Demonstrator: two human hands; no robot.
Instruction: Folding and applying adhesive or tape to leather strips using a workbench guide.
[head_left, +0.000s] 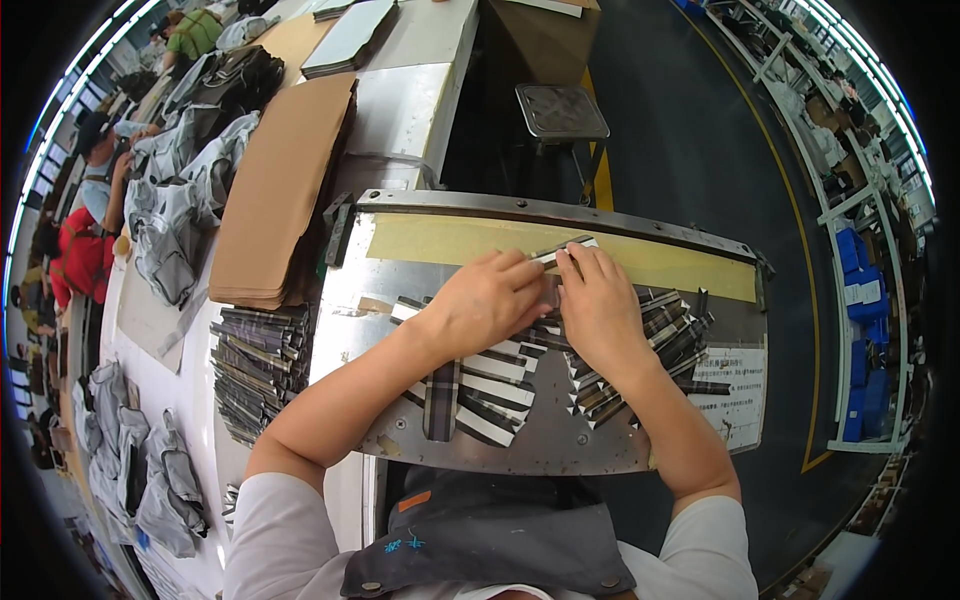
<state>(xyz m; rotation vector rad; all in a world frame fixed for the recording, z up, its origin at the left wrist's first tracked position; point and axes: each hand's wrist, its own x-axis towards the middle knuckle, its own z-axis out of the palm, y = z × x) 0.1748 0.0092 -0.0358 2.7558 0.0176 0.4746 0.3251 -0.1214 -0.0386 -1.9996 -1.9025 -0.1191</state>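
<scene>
Both my hands meet near the far side of a metal work plate [385, 345], over a yellowish band. My left hand [492, 300] has its fingers bent and closed at the left end of a plaid strip with a white underside [585, 243]. With fingertips pinched, my right hand [602, 305] grips the same strip farther right. Below my left hand lie loose white-backed strips [497, 390] and a wider dark plaid strip [441, 400]. A pile of folded plaid strips [670, 325] sits beside my right wrist.
Left of the plate stand a stack of brown boards [280, 190] and a large heap of plaid strips [262, 370]. Grey fabric pieces [170, 220] cover the far left, where other people sit. A metal stool [562, 110] stands beyond the plate. Shelves with blue bins [862, 295] line the right.
</scene>
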